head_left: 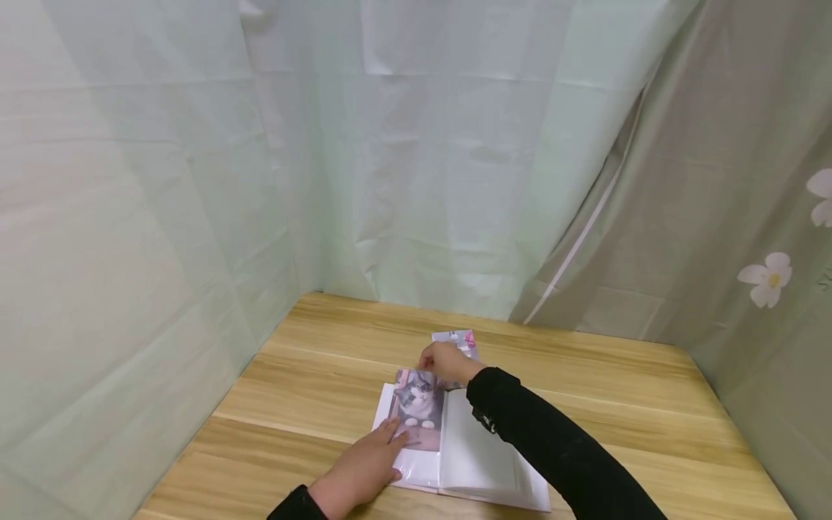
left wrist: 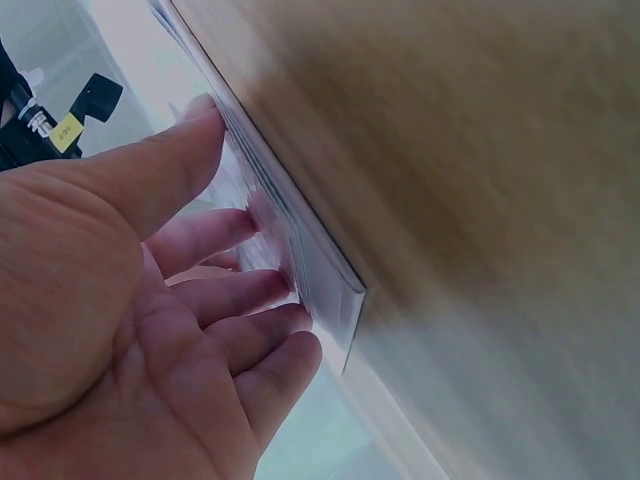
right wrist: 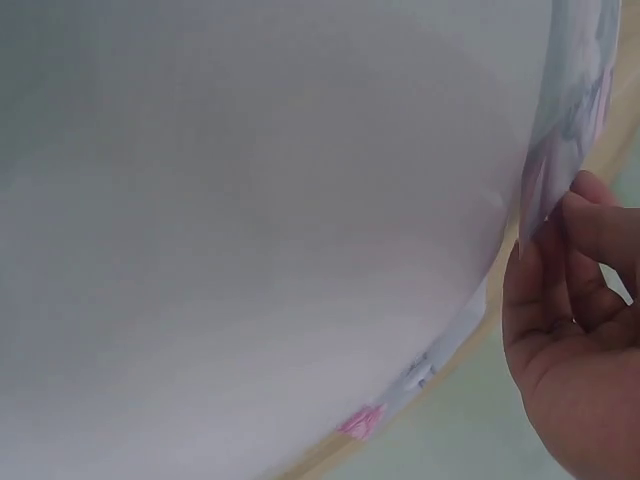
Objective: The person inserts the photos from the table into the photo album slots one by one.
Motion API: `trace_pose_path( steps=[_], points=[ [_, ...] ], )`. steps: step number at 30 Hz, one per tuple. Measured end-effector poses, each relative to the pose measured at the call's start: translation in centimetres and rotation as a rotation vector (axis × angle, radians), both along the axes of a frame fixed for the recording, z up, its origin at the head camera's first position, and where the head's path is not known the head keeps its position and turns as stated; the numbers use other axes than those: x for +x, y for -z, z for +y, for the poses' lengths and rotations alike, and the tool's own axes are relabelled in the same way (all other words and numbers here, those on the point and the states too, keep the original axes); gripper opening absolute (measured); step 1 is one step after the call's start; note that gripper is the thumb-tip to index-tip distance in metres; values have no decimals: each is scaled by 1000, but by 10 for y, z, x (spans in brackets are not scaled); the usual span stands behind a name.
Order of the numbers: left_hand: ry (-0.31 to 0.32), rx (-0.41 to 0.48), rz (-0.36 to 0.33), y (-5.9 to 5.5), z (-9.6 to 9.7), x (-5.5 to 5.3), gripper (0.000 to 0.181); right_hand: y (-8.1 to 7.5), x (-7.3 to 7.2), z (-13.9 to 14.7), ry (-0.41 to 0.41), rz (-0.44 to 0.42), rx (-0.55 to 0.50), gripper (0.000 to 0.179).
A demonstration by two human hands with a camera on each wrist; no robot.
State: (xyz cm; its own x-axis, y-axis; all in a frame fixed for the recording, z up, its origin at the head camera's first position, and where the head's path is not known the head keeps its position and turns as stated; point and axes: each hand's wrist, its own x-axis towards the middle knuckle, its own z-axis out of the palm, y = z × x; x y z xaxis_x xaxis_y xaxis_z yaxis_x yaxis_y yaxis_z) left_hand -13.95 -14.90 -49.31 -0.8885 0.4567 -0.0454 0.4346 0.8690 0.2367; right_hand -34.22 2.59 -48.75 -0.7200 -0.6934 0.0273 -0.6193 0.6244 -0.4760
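An open photo album (head_left: 477, 444) with white pages lies on the table. On its left page sits a cat picture card (head_left: 417, 404), its lower part under the clear sleeve and its top edge sticking out past the page. My right hand (head_left: 450, 362) pinches the card's upper right corner between thumb and fingers; the right wrist view shows the thumb (right wrist: 595, 215) against the card's edge. My left hand (head_left: 367, 462) rests on the left page with fingers extended, fingertips over the card's lower left. In the left wrist view, those fingers (left wrist: 250, 335) lie along the album's pages (left wrist: 300, 235).
Behind my right hand lies another printed card (head_left: 460, 337) with pink flowers, partly covered by the hand. The wooden table (head_left: 617, 390) extends around the album. Pale curtains (head_left: 442, 180) hang along its back and sides.
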Motion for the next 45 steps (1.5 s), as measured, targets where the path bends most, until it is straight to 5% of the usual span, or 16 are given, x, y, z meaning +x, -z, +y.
trace_pose_path(
  steps=[8, 34, 45],
  points=[
    [-5, 17, -28, -3, 4, -1, 59, 0, 3, -2, 64, -96, 50, 19],
    [-28, 99, -104, 3, 2, -4, 62, 2, 12, 4, -24, -67, 14, 18],
    [-12, 104, -78, 2, 0, -3, 67, -4, 18, 2, -87, -102, -2, 15]
  ],
)
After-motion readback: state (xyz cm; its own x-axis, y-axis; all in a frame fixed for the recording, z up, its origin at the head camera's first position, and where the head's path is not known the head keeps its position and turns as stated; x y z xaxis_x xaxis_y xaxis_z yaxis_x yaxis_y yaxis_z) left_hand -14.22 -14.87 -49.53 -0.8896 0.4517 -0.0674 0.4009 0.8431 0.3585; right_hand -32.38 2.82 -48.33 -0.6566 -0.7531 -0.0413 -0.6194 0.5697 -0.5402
